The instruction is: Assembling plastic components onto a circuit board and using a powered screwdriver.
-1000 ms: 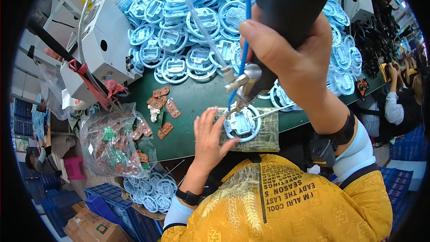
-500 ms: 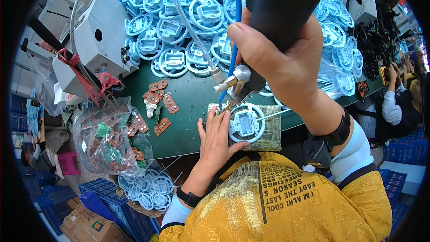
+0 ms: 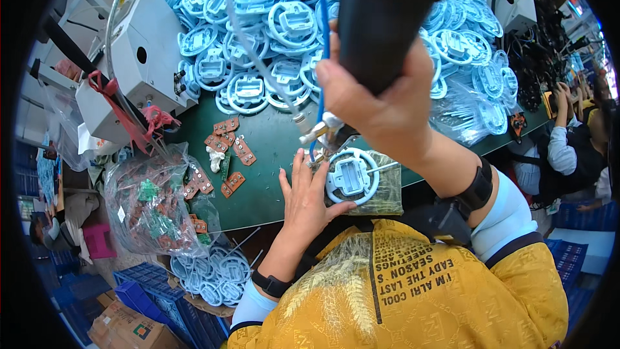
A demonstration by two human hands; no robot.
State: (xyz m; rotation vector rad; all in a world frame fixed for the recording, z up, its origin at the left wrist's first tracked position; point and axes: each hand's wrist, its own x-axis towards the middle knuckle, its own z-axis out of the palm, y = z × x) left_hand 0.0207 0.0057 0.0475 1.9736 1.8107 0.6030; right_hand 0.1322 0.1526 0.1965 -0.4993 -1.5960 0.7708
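Observation:
My right hand is wrapped round a black power screwdriver, somewhat blurred, fitted with a blue tube and a clear hose. Its metal nozzle points down by the upper left of a light-blue plastic ring with a rectangular centre and a thin stem to the right. The ring lies on a block wrapped in clear tape at the table edge. My left hand lies with fingers stretched out beside the ring, thumb against its lower edge. Fingertips reach the nozzle; what lies beneath them is hidden.
Many light-blue rings are heaped across the back of the green table. Brown circuit boards lie left, near a clear bag of boards. A grey machine box stands behind them. More rings sit below the table.
My right hand and the screwdriver have shifted left and slightly down, and the driver is more upright. The ring and my left hand stay almost in place.

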